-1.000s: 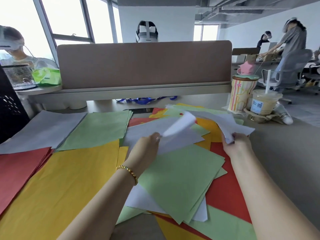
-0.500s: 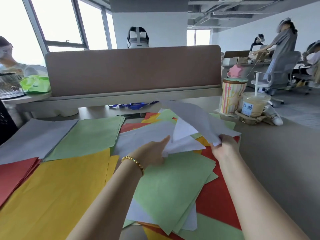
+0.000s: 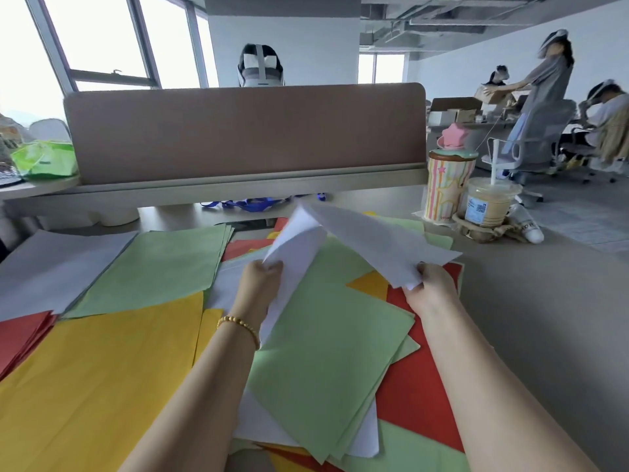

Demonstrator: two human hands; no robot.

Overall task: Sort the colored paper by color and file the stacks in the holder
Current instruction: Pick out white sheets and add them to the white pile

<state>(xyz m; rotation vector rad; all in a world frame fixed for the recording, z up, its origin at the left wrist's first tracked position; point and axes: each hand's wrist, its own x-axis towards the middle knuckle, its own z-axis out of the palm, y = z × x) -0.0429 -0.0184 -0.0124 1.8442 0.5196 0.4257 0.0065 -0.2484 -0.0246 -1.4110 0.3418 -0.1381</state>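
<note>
Both hands pinch white paper lifted off the mixed pile: the left hand [image 3: 260,279] grips the near corner of a curled white sheet [image 3: 296,247], and the right hand [image 3: 429,287] grips the near edge of a second white sheet [image 3: 371,241] that fans up and away toward the divider. Whether the two sheets join at the far fold cannot be told.

Under them lies the unsorted pile [image 3: 326,352] — green, red, yellow and white sheets overlapping at angles, toward the desk's near right. Sorted stacks lie to the left: a green stack [image 3: 163,267], a grey-white stack [image 3: 58,264] at the left edge, a yellow stack [image 3: 92,379] at the near left, and a red stack [image 3: 20,335] beside it.

As for containers, a striped lidded cup [image 3: 447,187] stands at the far right of the desk [image 3: 544,318], with a plastic drink cup [image 3: 488,202] just beside it, holding a pale liquid and a straw.

Both forearms reach forward from the near edge; a gold bead bracelet [image 3: 240,327] circles the left wrist.
</note>
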